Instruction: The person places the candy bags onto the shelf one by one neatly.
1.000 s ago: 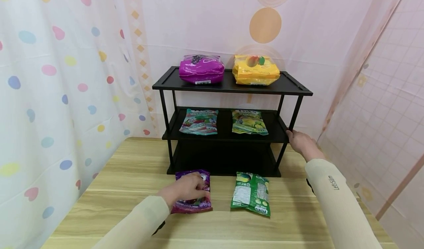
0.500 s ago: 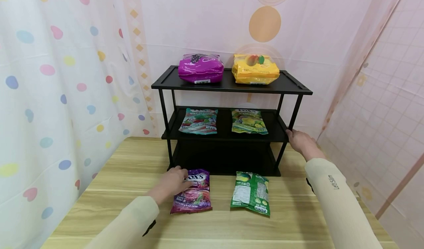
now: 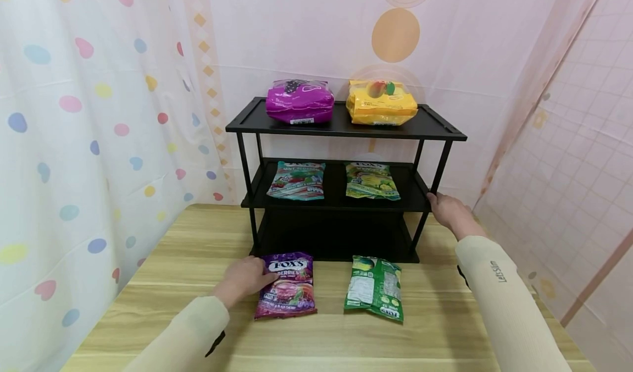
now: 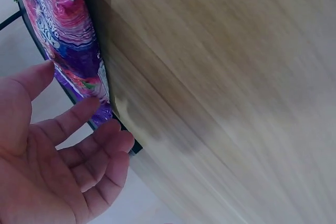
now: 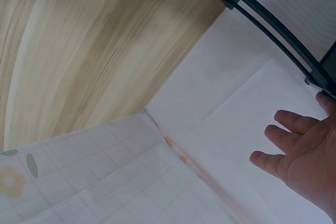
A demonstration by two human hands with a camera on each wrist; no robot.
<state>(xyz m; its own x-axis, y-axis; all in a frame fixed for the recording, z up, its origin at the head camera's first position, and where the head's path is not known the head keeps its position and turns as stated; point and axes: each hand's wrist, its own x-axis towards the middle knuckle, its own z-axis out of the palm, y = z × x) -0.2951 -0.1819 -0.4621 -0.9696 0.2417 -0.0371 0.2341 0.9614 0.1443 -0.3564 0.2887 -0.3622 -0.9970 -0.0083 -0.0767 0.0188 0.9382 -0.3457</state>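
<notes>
In the head view my left hand (image 3: 242,279) is at the left edge of a purple candy bag (image 3: 288,292) lying face up on the table. Its thumb overlaps the bag's face. The left wrist view shows loosely bent fingers apart, the index fingertip right at the side of the bag (image 4: 79,51). My right hand (image 3: 452,215) holds the right end of the middle shelf of a black three-tier rack (image 3: 341,207), thumb at the front corner by the post. In the right wrist view the other fingers of that hand (image 5: 304,153) are spread.
A green candy bag (image 3: 375,289) lies back up on the table (image 3: 331,344). On the middle shelf lie a teal bag (image 3: 298,181) and a yellow-green bag (image 3: 371,181). Plump purple (image 3: 300,103) and yellow (image 3: 382,104) bags sit on the top shelf. Curtains (image 3: 99,114) surround the table.
My left hand has moved left off the face of the purple candy bag to its left edge, uncovering its print. My right hand stays at the rack.
</notes>
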